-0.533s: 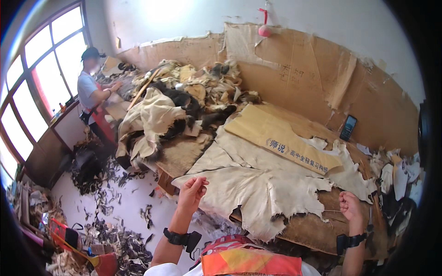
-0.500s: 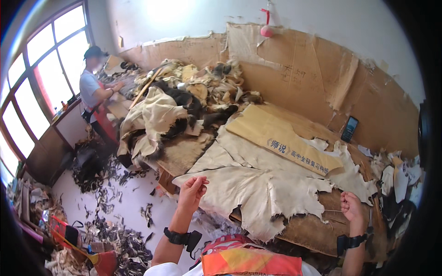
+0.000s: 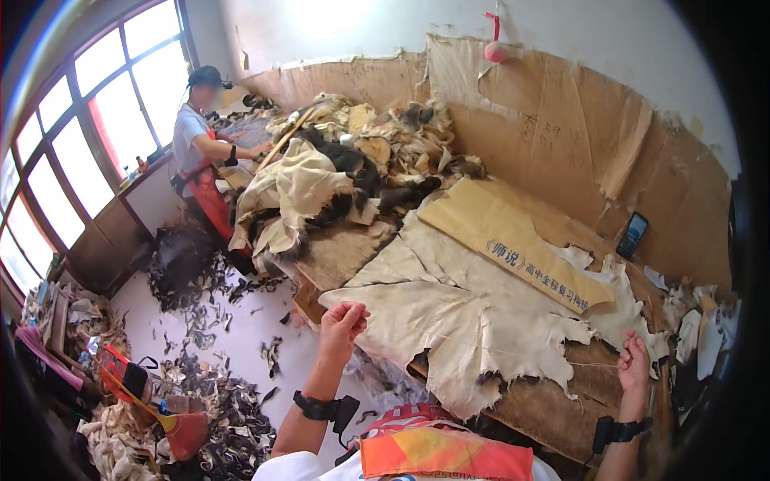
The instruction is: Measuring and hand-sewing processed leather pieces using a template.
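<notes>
Pale hide (image 3: 473,317) on board (image 3: 533,409); left hand (image 3: 342,329), grip together; right hand (image 3: 634,362), grip on thread (image 3: 592,365), far end indistinct.

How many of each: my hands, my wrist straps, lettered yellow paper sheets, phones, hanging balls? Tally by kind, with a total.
Your bare hands: 2
Your black wrist straps: 2
Long yellow-brown lettered paper sheet: 1
Dark rectangular phone: 1
Round pink hanging ball: 1
Total: 7

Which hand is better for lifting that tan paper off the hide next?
Probably the right hand: it's closer to the tan paper, though a thin thread seems to run to it. The left hand is by the left corner of the hide, farther from the paper.
</notes>
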Tool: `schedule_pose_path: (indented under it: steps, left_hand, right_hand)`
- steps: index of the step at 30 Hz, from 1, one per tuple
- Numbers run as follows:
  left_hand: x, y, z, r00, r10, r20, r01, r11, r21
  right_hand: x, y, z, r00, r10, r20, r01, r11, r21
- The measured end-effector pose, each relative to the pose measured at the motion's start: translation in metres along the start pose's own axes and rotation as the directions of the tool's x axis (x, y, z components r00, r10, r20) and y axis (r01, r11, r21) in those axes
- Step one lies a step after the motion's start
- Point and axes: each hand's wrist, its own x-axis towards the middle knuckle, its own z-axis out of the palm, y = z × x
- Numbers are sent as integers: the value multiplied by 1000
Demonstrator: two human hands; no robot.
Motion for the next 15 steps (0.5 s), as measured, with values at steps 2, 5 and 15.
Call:
schedule_pose_path:
  steps: [2, 5, 15]
  left_hand:
    - [-2, -1, 0, 1000, 23, 5, -23, 1000, 11]
    - [0, 0, -1, 997, 78, 2, -78, 997, 29]
    - [21, 0, -25, 994, 109, 16, -109, 994, 22]
  right_hand:
    - [-3, -1, -2, 999, -32, -4, 32, 999, 25]
    - [-6, -2, -14, 987, -149, -66, 156, 981, 116]
    - [-32, 5, -22, 931, -303, -202, 364, 775, 516]
